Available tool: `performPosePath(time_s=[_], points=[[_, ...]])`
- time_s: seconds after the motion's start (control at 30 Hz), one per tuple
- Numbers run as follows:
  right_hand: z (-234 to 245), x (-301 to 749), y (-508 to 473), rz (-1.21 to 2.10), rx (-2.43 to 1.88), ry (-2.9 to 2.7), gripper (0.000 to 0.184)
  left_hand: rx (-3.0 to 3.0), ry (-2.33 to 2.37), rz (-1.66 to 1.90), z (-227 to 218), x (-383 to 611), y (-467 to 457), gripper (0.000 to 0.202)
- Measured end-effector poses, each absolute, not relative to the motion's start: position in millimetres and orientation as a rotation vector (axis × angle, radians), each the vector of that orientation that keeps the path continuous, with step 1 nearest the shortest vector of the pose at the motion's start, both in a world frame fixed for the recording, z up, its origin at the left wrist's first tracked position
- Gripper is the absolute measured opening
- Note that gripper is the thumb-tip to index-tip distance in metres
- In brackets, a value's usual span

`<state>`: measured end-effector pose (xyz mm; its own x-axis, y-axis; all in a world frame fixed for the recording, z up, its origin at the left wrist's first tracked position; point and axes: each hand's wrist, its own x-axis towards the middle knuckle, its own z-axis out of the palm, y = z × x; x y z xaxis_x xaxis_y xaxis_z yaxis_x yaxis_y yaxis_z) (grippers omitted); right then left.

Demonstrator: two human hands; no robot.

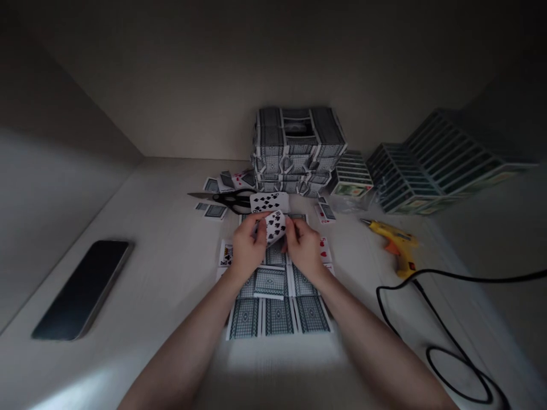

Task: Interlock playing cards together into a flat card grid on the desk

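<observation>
A ten of spades playing card is pinched between both my hands, face toward me and tilted. My left hand grips its left side, and my right hand holds the right edge. Beneath the hands lies a flat panel of patterned card backs, with one card lying across its middle. Face-up cards stick out at its sides, a king on the left and a five of hearts on the right. Just beyond my hands is another face-up spade card.
Black-handled scissors lie among cut card pieces. A box built of cards stands at the back. Stacked card packs are at right. A yellow glue gun trails a black cable. A phone lies left.
</observation>
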<state>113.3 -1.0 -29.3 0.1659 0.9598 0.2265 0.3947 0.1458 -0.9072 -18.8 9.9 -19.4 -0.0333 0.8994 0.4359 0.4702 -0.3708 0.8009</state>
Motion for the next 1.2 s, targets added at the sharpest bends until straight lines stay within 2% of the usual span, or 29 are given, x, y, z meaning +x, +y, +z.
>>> performPosePath(time_s=[0.23, 0.5, 0.67, 0.9, 1.0, 1.2], points=[[-24.3, 113.3, 1.4, 1.255, -1.199, -1.143, 0.033, 1.752, 1.395, 1.391, -22.9, -22.0, 12.0, 0.02], [-10.8, 117.2, 5.1, 1.642, -1.033, -0.883, 0.039, 1.774, 1.244, 1.365, -21.3, -24.8, 12.5, 0.019], [-13.7, 113.3, 5.0, 1.622, -1.046, -0.935, 0.038, 1.764, 1.271, 1.364, -17.6, -23.8, 11.9, 0.021], [-15.0, 108.8, 3.5, 1.411, -1.148, -1.002, 0.033, 1.768, 1.269, 1.346, -16.8, -21.3, 11.3, 0.021], [-15.8, 108.5, 4.6, 1.325, -1.132, -0.943, 0.032, 1.655, 1.249, 1.348, -20.8, -19.3, 12.6, 0.027], [-19.6, 108.3, 5.6, 1.342, -1.052, -0.918, 0.032, 1.695, 1.272, 1.375, -24.8, -17.9, 14.8, 0.031]])
